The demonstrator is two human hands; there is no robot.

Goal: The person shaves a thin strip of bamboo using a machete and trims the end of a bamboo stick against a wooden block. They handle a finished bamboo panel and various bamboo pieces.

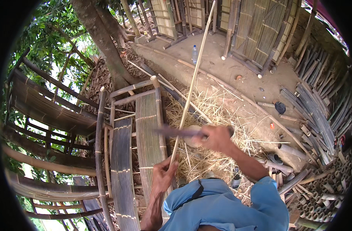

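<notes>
My left hand [163, 175] is closed round the lower end of a long, pale bamboo strip [194, 77], which slants up and away in front of me. In my right hand [217, 138] is a long-bladed knife [175, 132], its dark blade smeared by motion. The blade points left and crosses the strip a little above my left hand; whether it touches the strip I cannot tell. Beneath my hands lies a heap of pale bamboo shavings [207, 165]. A round, pale block [193, 134], partly hidden by the knife and my right hand, sits among them.
At my left stands a bamboo bench [147, 127] with slatted panels, and more bamboo frames [52, 104] beyond it. A tree trunk [106, 46] rises behind. Far off are a water bottle [194, 54] and leaning bamboo panels [257, 34]. Cut bamboo poles [314, 111] pile up at right.
</notes>
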